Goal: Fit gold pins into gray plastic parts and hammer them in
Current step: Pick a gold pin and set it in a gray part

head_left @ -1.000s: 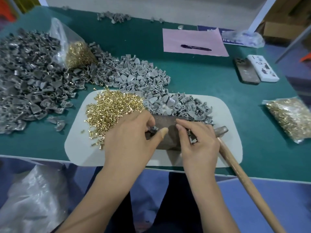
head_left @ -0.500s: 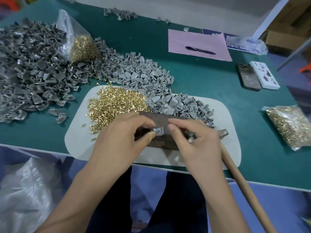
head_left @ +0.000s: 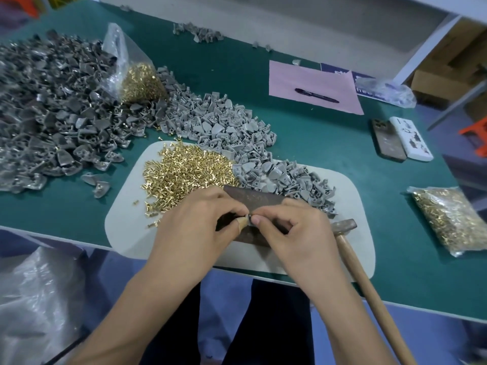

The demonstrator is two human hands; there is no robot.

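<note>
**Over the dark block near the desk's front edge: both hands meet on one part**

Your left hand (head_left: 200,222) and right hand (head_left: 297,230) pinch a small gray plastic part (head_left: 249,216) between curled fingertips, above the dark block (head_left: 259,200) on the white mat (head_left: 126,225). Its pointing and long axis cannot be told. Gold pins (head_left: 184,175) lie heaped behind your left hand. The hammer (head_left: 350,248) lies at the right, handle running past the front edge.

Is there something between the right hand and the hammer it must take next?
Nothing visible. The hammer lies just right of the right hand, its head beside the knuckles. That hand is pinching a gray part.
</note>
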